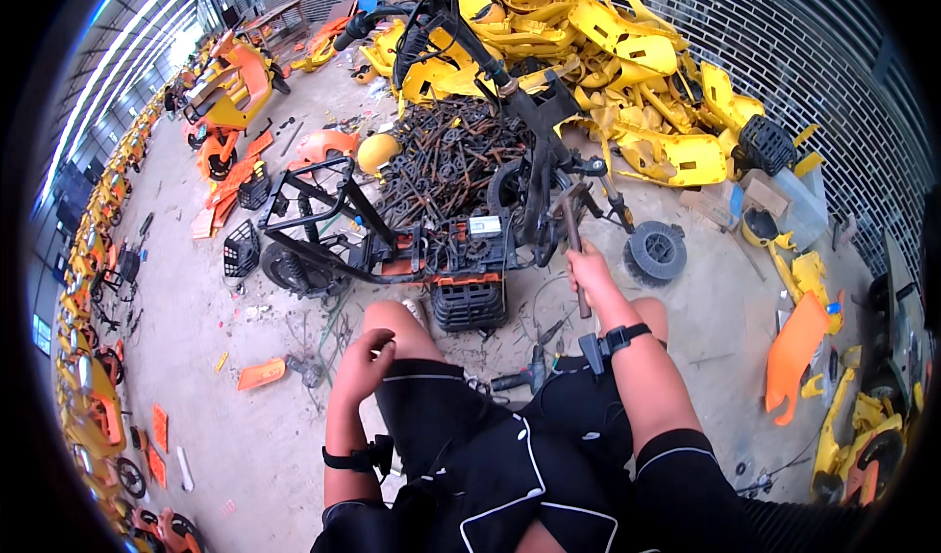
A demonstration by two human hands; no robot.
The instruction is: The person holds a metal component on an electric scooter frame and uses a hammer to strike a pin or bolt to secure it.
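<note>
My right hand [590, 274] is closed around the handle of a hammer [571, 222], whose head points up and away from me beside the front fork [537, 195] of a stripped scooter frame [377, 222]. Bent loosely at my left knee, my left hand [363, 365] holds nothing, with a gap between thumb and fingers. The frame stands across in front of me, its handlebar stem [470, 38] rising at the far side. A black slatted plastic basket [469, 305] sits at its near side. Between my legs a power tool [529, 372] lies on the floor.
Rusty metal parts [446, 156] lie heaped behind the frame, with yellow scooter panels [627, 53] piled farther back. A grey spool [655, 252] rests right of my right hand. Orange panels [799, 352] lie at right; scooters [103, 386] line the left side.
</note>
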